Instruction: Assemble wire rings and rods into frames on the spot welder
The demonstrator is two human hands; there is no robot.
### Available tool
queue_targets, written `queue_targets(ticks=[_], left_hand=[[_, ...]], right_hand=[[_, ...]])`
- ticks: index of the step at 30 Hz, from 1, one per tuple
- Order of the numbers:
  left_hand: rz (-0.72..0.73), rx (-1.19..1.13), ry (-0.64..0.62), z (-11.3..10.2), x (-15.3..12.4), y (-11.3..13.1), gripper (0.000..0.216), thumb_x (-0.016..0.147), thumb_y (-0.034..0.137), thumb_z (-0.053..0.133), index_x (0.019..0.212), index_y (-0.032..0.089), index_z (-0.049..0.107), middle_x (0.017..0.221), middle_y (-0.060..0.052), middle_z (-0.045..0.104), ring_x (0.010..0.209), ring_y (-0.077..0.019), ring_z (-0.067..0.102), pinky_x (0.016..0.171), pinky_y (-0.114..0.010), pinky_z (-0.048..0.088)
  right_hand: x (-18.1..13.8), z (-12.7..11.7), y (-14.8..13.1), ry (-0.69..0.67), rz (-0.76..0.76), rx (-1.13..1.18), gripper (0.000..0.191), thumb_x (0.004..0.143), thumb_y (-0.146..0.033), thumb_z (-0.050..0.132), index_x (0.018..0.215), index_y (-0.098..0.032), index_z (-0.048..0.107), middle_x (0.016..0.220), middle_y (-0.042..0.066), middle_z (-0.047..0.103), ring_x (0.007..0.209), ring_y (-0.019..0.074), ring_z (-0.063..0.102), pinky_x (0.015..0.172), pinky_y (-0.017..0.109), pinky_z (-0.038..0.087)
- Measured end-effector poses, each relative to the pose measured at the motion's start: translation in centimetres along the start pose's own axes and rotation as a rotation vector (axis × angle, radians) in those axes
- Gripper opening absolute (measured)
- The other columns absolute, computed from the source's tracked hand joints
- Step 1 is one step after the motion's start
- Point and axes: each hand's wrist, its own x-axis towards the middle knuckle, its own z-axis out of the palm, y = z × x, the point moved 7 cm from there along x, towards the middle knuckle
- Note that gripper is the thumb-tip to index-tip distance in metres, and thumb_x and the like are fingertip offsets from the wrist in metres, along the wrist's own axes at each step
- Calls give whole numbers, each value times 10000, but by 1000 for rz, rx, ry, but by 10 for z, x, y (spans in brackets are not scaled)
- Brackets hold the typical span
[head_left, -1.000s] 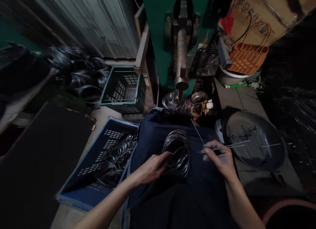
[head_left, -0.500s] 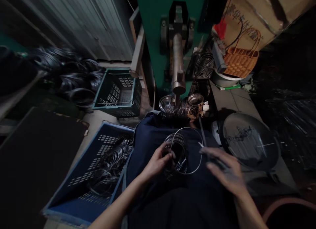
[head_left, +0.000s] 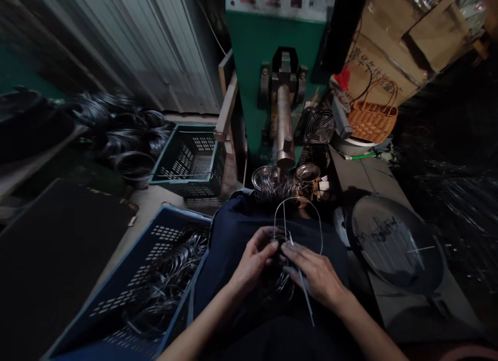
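My left hand (head_left: 254, 260) pinches a thin metal wire ring (head_left: 298, 197) between thumb and fingers. The ring stands tilted upward, its lower part hidden by my hands. Close beside it, my right hand (head_left: 317, 278) is closed on thin straight wire pieces (head_left: 306, 297), which slant down past its palm. Its fingertips are near those of my left hand, at the ring. Another thin wire (head_left: 284, 216) rises upright inside the ring's arch. Beneath both hands, a bundle of wire rings (head_left: 283, 286) lies on the dark blue cloth (head_left: 233, 231) over my lap, partly hidden.
Ahead stands a green machine (head_left: 249, 86) with a metal arm (head_left: 285, 122) above more wire rings (head_left: 264, 187). To the left are a blue crate (head_left: 116, 278) of wire rings and a green crate (head_left: 187, 179). A dark round pan (head_left: 392, 241) holding short wires is at right.
My right hand has moved left from beside the pan to my left hand, bringing the straight wires to the ring. The ring now tilts more, and the view has shifted upward.
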Motion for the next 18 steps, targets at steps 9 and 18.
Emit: queue_targets(ticks=[9, 18], left_hand=[[16, -49, 5, 3, 11, 6, 369, 718, 315, 743, 997, 197, 530, 824, 20, 553, 635, -96, 552, 572, -217, 508], [40, -61, -15, 3, 18, 10, 368, 711, 310, 754, 982, 204, 528, 838, 27, 542, 638, -87, 572, 559, -189, 481]], right_hand=[[13, -3, -1, -9, -2, -103, 503, 920, -226, 546, 1411, -254, 443, 1308, 63, 602, 1217, 222, 557, 975, 354, 528], [24, -7, 5, 4, -8, -90, 434, 922, -258, 552, 1353, -268, 512, 1274, 63, 625, 1166, 218, 599, 935, 346, 551]])
